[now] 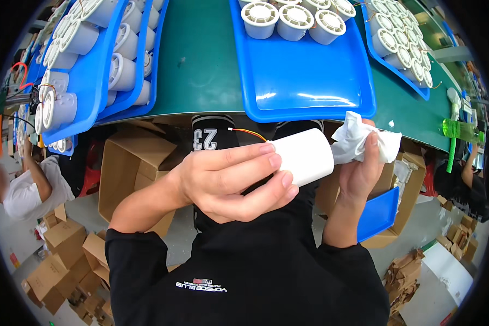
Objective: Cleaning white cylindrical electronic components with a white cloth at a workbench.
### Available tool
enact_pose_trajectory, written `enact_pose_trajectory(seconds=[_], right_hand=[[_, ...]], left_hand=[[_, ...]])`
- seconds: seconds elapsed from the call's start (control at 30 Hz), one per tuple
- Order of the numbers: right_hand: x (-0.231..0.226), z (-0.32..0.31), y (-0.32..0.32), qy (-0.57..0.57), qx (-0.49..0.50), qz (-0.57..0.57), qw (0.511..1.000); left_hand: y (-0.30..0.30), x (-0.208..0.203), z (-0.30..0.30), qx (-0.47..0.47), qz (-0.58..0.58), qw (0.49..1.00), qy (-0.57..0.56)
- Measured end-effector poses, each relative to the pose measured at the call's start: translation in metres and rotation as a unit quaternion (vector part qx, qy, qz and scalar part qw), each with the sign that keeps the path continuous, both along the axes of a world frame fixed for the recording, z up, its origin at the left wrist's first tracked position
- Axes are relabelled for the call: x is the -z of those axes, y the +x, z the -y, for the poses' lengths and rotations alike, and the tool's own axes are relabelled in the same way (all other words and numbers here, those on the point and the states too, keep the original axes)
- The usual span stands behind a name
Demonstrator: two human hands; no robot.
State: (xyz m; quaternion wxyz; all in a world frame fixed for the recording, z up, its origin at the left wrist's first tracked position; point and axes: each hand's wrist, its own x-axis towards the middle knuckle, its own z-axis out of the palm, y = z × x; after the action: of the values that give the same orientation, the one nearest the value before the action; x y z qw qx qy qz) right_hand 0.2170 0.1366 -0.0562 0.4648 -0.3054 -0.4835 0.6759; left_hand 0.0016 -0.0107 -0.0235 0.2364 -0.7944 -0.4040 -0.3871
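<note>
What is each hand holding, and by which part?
Left hand: a white cylinder, fingers at its left end. Right hand: a crumpled white cloth, pinched near its middle.

the thumb of my left hand (pixel 228 179) is out of sight, and its fingers cover part of the white cylinder (pixel 308 160), so i cannot tell where the thin wires (pixel 250 132) join it; the plug (pixel 230 129) at their tip is too small to make out. the crumpled white cloth (pixel 358 136) hides most of my right hand's (pixel 357 176) fingers. the top edge cuts off the middle blue tray (pixel 309 76), the lower edge my black shirt (pixel 282 271), and the face of the person (pixel 38 182) at left is blurred.
</note>
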Motion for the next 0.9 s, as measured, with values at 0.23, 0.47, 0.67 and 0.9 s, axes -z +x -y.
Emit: enact_pose_trajectory(seconds=[0.23,0.47,0.67,0.9], right_hand=[[-0.001,0.003,-0.006,-0.027,0.046,-0.026,0.998],[0.010,0.005,0.003,-0.027,0.021,-0.022,0.999],[0.016,0.005,0.011,-0.028,0.005,-0.008,1.000],[0.021,0.008,0.009,-0.036,0.037,-0.004,0.999]], left_hand=[[-0.002,-0.012,-0.001,0.015,0.424,0.893,-0.152],[0.002,0.023,-0.025,0.464,0.871,0.124,-0.106],[0.010,0.025,-0.042,0.645,0.764,-0.020,-0.009],[0.001,0.022,-0.052,0.719,0.694,-0.004,-0.037]])
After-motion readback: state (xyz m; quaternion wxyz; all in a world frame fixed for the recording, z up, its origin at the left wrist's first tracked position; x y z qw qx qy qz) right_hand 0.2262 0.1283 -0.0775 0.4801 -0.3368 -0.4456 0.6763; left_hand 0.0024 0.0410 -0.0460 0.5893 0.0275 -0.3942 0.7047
